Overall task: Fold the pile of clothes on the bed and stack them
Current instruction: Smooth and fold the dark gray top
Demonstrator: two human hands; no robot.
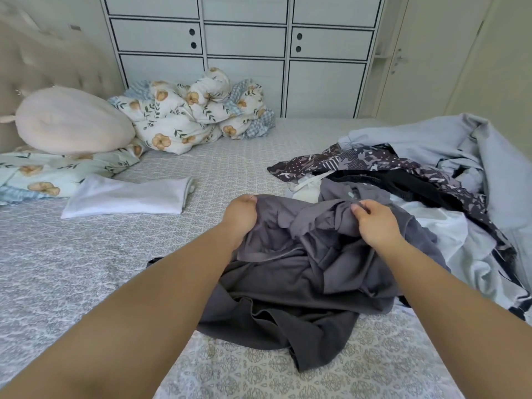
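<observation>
A crumpled dark grey garment point(290, 286) lies in front of me on the bed point(86, 254). My left hand point(240, 216) grips its upper left edge, fingers curled into the cloth. My right hand point(374, 223) pinches a bunched fold at its upper right. Behind and to the right spreads the pile of clothes point(426, 180): a dark patterned piece point(359, 164), a light blue garment point(431, 136), black and white items. A folded white garment point(129, 197) lies flat to the left.
A bunched floral duvet point(198, 110) sits at the far side of the bed. A cream round pillow point(72, 122) rests on a floral pillow point(43, 174) at the padded headboard. White wardrobe doors point(244, 53) stand behind the bed.
</observation>
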